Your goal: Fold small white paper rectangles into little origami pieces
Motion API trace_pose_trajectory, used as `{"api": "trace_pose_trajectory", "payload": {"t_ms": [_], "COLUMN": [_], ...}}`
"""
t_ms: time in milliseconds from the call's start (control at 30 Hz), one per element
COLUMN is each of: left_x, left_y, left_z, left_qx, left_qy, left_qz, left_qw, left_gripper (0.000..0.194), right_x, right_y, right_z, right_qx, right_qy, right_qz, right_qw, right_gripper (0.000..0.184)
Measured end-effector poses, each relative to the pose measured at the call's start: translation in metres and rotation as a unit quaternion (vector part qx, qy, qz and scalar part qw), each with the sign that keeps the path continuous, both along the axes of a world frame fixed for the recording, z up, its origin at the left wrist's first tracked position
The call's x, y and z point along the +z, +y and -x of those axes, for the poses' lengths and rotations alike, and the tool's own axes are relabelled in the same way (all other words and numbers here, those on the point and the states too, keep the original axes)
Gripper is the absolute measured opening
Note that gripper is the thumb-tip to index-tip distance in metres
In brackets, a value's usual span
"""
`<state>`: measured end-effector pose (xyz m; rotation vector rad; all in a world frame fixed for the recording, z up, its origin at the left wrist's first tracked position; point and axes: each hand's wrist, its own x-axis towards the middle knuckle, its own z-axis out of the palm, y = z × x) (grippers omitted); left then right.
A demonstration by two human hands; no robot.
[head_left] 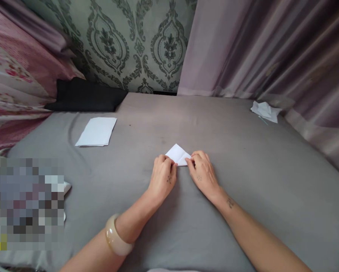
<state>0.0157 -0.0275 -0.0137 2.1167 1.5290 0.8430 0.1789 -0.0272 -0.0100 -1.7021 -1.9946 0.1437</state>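
Nearest of all, two forearms [262, 234] reaching in from the bottom edge, a pale bangle [119, 236] round the left one. And at the centre of the dial, the paper [175, 153]: white, folded to a triangle, tip pointing to twelve, resting on the grey cloth [228, 132]. Left hand [164, 173] on its near-left corner, fingers curled, thumb and forefinger closed down on the edge. Right hand [202, 170] opposite, thumb and forefinger nipped together on the right corner; how hard either one presses, I can't tell.

Lovely symmetry here, and that's what this fold asks for! Match the edges before any hard pressure, pin one side, then run a thumb along the crease from the middle outward; flat cloth beneath, no wrinkle, or the line wanders.

Out to ten o'clock, a neat stack [97, 131] of white sheets; beyond it, the black cloth [87, 95]. Two o'clock, crumpled paper [265, 110] with a thin stick [262, 120] just beside it. Eight o'clock, a pixelated patch, contents unreadable. Straight up at twelve, the patterned wall [139, 47], the mauve curtain [240, 45] hanging at one.
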Motion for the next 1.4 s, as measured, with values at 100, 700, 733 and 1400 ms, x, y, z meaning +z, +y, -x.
{"api": "trace_pose_trajectory", "payload": {"t_ms": [100,700,733,1400], "left_x": [-0.001,0.000,0.000,0.013], "left_y": [0.000,0.005,0.005,0.009], "left_z": [-0.001,0.000,0.000,0.001], "left_qx": [0.012,0.033,0.034,-0.071], "left_qy": [-0.006,-0.044,-0.044,0.068], "left_qz": [-0.002,0.052,0.057,0.055], "left_qw": [1.000,0.997,0.997,0.994], "left_gripper": [0.017,0.012,0.012,0.040], "right_x": [0.000,0.000,0.000,0.002], "right_y": [0.001,0.006,0.006,0.004], "right_z": [0.000,-0.001,-0.001,-0.001], "right_qx": [-0.004,-0.002,-0.001,-0.021], "right_qy": [-0.018,-0.045,-0.042,-0.073], "right_qz": [0.009,0.022,0.021,0.043], "right_qw": [1.000,0.999,0.999,0.996], "right_gripper": [0.020,0.020,0.020,0.021]}}
